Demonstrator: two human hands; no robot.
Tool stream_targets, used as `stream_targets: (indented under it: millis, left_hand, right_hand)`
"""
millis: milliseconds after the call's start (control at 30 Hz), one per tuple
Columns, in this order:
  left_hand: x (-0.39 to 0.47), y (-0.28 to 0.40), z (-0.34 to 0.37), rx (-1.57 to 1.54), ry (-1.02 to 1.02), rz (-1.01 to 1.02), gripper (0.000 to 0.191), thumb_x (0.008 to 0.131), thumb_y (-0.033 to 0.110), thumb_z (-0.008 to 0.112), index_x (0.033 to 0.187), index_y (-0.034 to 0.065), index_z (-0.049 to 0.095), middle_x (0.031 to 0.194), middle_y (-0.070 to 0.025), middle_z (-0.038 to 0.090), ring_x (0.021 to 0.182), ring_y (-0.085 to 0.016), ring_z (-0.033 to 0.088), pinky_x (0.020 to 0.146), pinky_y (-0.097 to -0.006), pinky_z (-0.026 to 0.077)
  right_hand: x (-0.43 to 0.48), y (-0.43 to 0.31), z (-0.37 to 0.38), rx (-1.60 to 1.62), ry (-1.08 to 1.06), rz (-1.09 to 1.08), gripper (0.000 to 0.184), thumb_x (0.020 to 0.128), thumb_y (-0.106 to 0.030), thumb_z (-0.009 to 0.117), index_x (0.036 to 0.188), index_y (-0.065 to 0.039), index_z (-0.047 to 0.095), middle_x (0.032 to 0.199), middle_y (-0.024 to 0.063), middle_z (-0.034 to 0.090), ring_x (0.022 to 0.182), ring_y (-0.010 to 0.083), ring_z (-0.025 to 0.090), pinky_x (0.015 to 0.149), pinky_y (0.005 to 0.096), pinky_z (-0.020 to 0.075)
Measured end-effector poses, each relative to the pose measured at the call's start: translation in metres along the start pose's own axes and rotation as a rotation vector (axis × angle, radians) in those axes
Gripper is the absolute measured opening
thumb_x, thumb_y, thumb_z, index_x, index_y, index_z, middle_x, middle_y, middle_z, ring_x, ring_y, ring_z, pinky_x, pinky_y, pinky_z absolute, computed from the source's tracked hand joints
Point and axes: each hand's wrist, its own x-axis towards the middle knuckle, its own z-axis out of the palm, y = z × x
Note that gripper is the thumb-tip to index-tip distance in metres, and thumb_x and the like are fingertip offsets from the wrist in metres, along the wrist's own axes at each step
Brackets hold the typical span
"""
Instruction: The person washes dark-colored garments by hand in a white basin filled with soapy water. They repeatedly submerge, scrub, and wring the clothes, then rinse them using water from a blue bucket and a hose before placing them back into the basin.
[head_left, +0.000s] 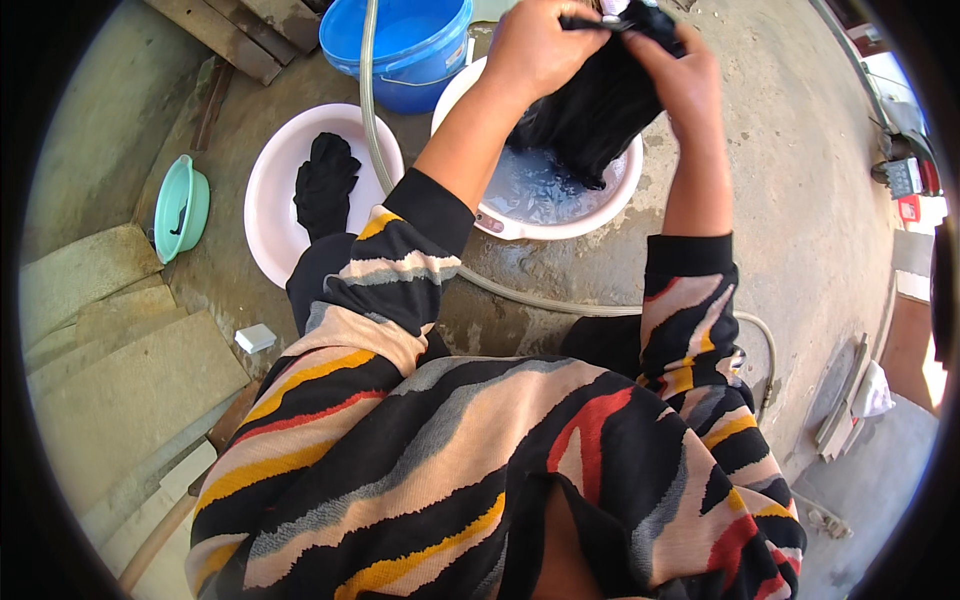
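Observation:
Both my hands hold up a wet black cloth garment (611, 105) over a white plastic basin (630, 176) with cloudy water in it. My left hand (536, 49) pinches its upper left edge, and my right hand (679, 67) grips the bunched upper right part. The garment's lower end hangs down into the basin, at the water. To the left, a second pale basin (262, 187) holds a bundled black cloth (327, 184). A small light-coloured item (613, 7) shows just behind the garment at the top edge; what it is, I cannot tell.
A blue bucket (412, 82) stands behind the basins. A hose (525, 300) runs down between the basins and across the wet concrete floor. A small green basin (199, 210) lies at the far left, near a white block (255, 338) and stone slabs (142, 375). Wooden boards (232, 34) are at the upper left.

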Motion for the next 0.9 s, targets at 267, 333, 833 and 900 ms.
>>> stream_targets:
  millis: [267,333,833,900]
  left_hand:
    - [-0.082,-0.114,0.044,0.317,-0.453,-0.588,0.02,0.072,0.018,0.071,0.09,0.0098,0.068,0.091,-0.0134,0.067,0.088,-0.028,0.064,0.079,-0.0365,0.049]
    - [-0.102,-0.128,0.048,0.436,-0.53,-0.635,0.021,0.072,0.019,0.07,0.093,0.0136,0.069,0.092,-0.013,0.067,0.09,-0.03,0.063,0.079,-0.0379,0.049]
    - [-0.18,-0.167,0.05,0.62,-0.949,-0.539,0.035,0.076,0.006,0.059,0.111,0.0118,0.063,0.119,-0.0195,0.055,0.11,-0.034,0.054,0.092,-0.0385,0.045]
    - [-0.174,-0.161,0.049,0.531,-0.869,-0.578,0.034,0.073,0.009,0.063,0.107,0.0106,0.065,0.111,-0.0201,0.059,0.105,-0.035,0.057,0.088,-0.0386,0.046]
  right_hand:
    - [-0.049,0.15,0.061,-0.456,-0.459,0.282,0.045,0.067,-0.019,0.071,0.107,-0.004,0.059,0.098,0.0205,0.064,0.096,0.0355,0.061,0.084,0.0395,0.0476]
    - [-0.075,0.174,0.076,-0.455,-0.521,0.303,0.042,0.067,-0.015,0.068,0.108,-0.007,0.059,0.1,0.0206,0.064,0.098,0.0373,0.059,0.085,0.0407,0.047]
    - [-0.135,0.205,0.104,-0.8,-0.987,0.359,0.046,0.074,-0.005,0.056,0.119,-0.011,0.057,0.116,0.016,0.059,0.11,0.0327,0.056,0.092,0.0396,0.0453]
    - [-0.129,0.203,0.097,-0.705,-0.862,0.316,0.046,0.071,-0.007,0.059,0.117,-0.009,0.058,0.108,0.0172,0.063,0.105,0.0321,0.059,0.089,0.0377,0.0463]
